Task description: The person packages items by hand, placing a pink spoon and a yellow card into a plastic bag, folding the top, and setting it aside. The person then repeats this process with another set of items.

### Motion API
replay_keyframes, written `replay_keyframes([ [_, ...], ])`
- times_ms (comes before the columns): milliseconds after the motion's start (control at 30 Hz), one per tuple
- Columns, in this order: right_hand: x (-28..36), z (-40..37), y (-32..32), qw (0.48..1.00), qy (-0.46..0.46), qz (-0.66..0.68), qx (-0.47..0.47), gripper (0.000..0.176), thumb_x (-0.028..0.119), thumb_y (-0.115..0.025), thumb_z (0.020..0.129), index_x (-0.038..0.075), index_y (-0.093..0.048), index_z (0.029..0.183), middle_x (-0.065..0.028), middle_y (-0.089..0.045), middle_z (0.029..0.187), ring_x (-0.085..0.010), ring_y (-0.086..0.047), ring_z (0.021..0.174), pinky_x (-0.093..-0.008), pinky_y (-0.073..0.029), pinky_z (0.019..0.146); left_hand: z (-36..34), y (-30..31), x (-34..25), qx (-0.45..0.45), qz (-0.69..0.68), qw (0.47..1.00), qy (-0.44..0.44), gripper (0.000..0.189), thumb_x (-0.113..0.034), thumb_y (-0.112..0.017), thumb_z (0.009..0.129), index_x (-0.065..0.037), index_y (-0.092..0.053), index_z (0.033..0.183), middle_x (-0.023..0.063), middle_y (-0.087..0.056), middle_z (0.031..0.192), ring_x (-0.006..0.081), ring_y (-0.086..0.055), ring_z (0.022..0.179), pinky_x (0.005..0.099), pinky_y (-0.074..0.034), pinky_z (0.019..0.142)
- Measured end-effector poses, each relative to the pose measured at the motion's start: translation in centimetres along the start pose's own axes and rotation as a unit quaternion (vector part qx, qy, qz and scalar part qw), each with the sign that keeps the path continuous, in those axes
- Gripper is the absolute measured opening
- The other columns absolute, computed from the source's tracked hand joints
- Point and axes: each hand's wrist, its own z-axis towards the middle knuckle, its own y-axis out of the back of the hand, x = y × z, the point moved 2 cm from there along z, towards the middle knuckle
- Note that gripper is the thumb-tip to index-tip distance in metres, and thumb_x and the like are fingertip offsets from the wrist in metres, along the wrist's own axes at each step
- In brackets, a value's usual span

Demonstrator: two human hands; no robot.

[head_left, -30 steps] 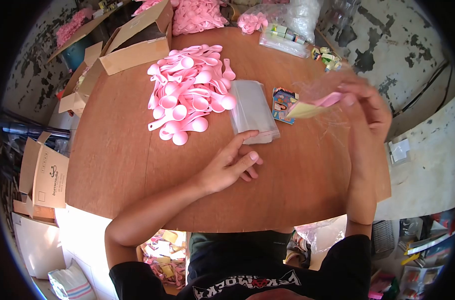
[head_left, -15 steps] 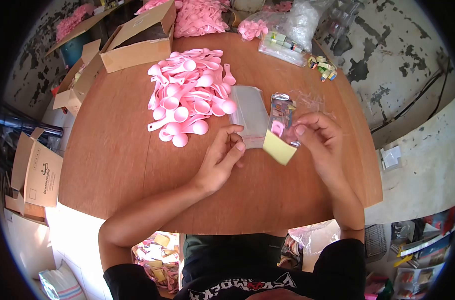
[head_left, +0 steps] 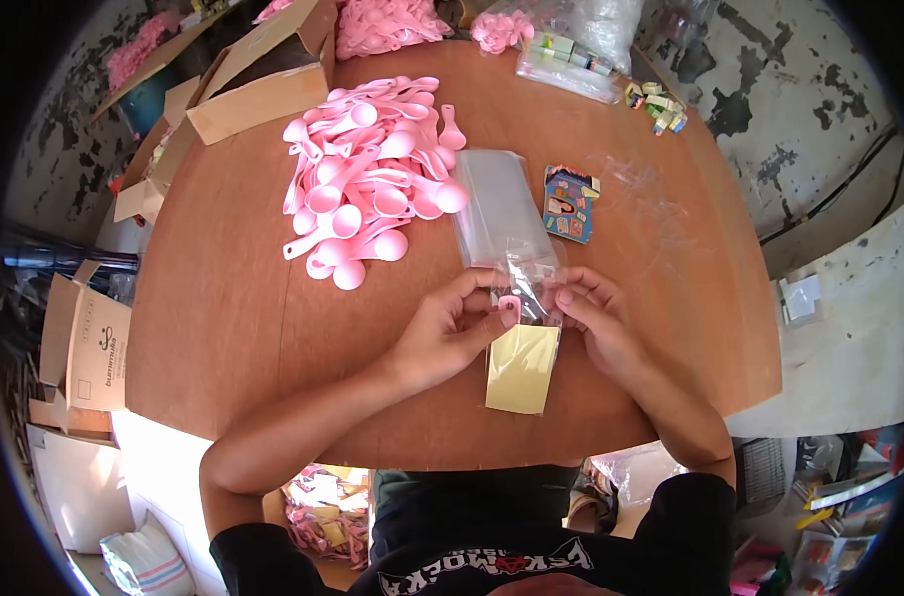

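Between my two hands is a small clear plastic bag [head_left: 527, 266] with a yellow card [head_left: 522, 370] in its lower part. A pink spoon handle [head_left: 508, 302] shows near the card's top edge; the rest of that spoon is hidden. My left hand [head_left: 457, 333] pinches the bag's left side, thumb by the handle. On the right edge, my right hand [head_left: 601, 316] grips the film between thumb and fingers. Just beyond lies a stack of clear bags [head_left: 501, 204], with blue printed cards [head_left: 568, 205] to its right. A heap of pink measuring spoons [head_left: 372, 189] lies to the left.
Along the far side of the wooden table [head_left: 233, 328] are an open cardboard box [head_left: 263, 104], a bag of pink spoons [head_left: 387, 28] and plastic packs [head_left: 571, 79]. Small folded cards [head_left: 657, 107] lie at the far right. Another carton [head_left: 99, 343] stands beyond the left edge.
The bag with the yellow card has come down and left, and hangs straighter between both hands. My left hand now grips it. The blue printed cards are now plainly visible on the table.
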Motion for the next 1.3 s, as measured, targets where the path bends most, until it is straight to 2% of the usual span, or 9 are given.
replay_keyframes([
  [133,-0.3,-0.3,0.6,0.999,0.025,-0.016,0.022,0.019,0.01,-0.064,0.092,-0.001,-0.06,0.106,-0.0084,-0.066,0.097,-0.0103,-0.062,0.076,-0.025,-0.052,0.063,-0.1,-0.2,-0.3,0.001,0.047,0.998,0.047,0.036,-0.006,-0.058,0.096,-0.002,-0.043,0.128,0.0111,-0.067,0.107,0.0124,-0.061,0.103,0.0284,-0.048,0.089],
  [233,-0.8,-0.2,1.1,1.0,0.017,-0.017,0.016,0.016,0.006,-0.064,0.091,-0.001,-0.059,0.105,-0.0093,-0.065,0.095,-0.0102,-0.062,0.075,-0.0244,-0.052,0.062,-0.1,-0.2,0.0,-0.019,0.045,0.998,0.04,0.037,-0.008,-0.06,0.095,-0.001,-0.044,0.128,0.0108,-0.069,0.1,0.0114,-0.062,0.097,0.0255,-0.049,0.081],
  [467,-1.3,-0.4,0.9,0.999,0.032,-0.014,0.023,0.011,0.005,-0.062,0.092,0.0,-0.059,0.101,-0.0062,-0.063,0.088,-0.0084,-0.059,0.07,-0.0222,-0.049,0.061,-0.2,0.3,-0.7,0.018,0.017,0.995,0.099,0.04,-0.014,-0.054,0.099,-0.003,-0.042,0.135,0.01,-0.068,0.102,0.0135,-0.064,0.097,0.0284,-0.052,0.08],
  [700,-1.0,-0.4,0.8,0.999,0.041,0.002,0.007,0.013,0.006,-0.061,0.093,0.0,-0.062,0.105,-0.0044,-0.063,0.086,-0.0078,-0.058,0.069,-0.022,-0.048,0.061,-0.1,0.2,-0.6,-0.013,0.027,0.99,0.137,0.035,-0.016,-0.051,0.1,-0.003,-0.047,0.132,0.0078,-0.065,0.107,0.0132,-0.064,0.096,0.0286,-0.055,0.077],
  [800,-1.0,-0.5,1.1,0.999,0.035,-0.004,0.016,0.014,0.005,-0.06,0.093,-0.001,-0.066,0.104,-0.0057,-0.066,0.088,-0.0084,-0.059,0.069,-0.0224,-0.049,0.062,0.0,0.1,-0.8,-0.024,-0.005,0.992,0.126,0.034,-0.017,-0.051,0.101,-0.003,-0.049,0.131,0.007,-0.063,0.108,0.0117,-0.063,0.095,0.0283,-0.056,0.075],
  [967,-1.2,-0.4,1.4,0.998,0.043,0.018,0.032,0.014,0.002,-0.058,0.092,-0.001,-0.069,0.1,-0.0082,-0.069,0.092,-0.0095,-0.06,0.07,-0.0233,-0.05,0.062,-0.1,0.4,-0.8,0.018,0.032,0.994,0.101,0.03,-0.017,-0.05,0.101,-0.004,-0.054,0.128,0.0062,-0.062,0.112,0.0123,-0.062,0.098,0.0288,-0.055,0.08],
  [1100,-1.2,-0.4,1.4,0.996,0.07,0.014,0.051,0.015,0.0,-0.056,0.092,-0.001,-0.069,0.1,-0.0083,-0.068,0.091,-0.01,-0.061,0.07,-0.0245,-0.051,0.062,-0.3,0.3,-0.5,0.013,0.023,0.997,0.078,0.028,-0.015,-0.049,0.101,-0.004,-0.057,0.125,0.006,-0.062,0.113,0.0129,-0.061,0.1,0.0295,-0.054,0.081],
  [1167,-1.2,-0.4,1.4,0.996,0.072,0.011,0.055,0.016,0.0,-0.056,0.092,-0.001,-0.069,0.1,-0.0086,-0.068,0.091,-0.0102,-0.061,0.07,-0.0248,-0.051,0.062,-0.3,0.5,-0.5,0.028,0.034,0.996,0.083,0.025,-0.013,-0.048,0.101,-0.002,-0.058,0.121,0.0086,-0.062,0.117,0.0155,-0.061,0.104,0.0309,-0.053,0.086],
  [1300,-1.0,-0.4,1.5,0.995,0.073,-0.003,0.07,0.015,-0.002,-0.056,0.09,-0.002,-0.069,0.098,-0.0087,-0.067,0.092,-0.0102,-0.061,0.072,-0.0245,-0.051,0.063,-0.4,0.7,-0.3,0.032,0.024,0.995,0.091,0.024,-0.012,-0.048,0.101,0.0,-0.059,0.119,0.0104,-0.063,0.117,0.0168,-0.062,0.106,0.0317,-0.053,0.087],
])
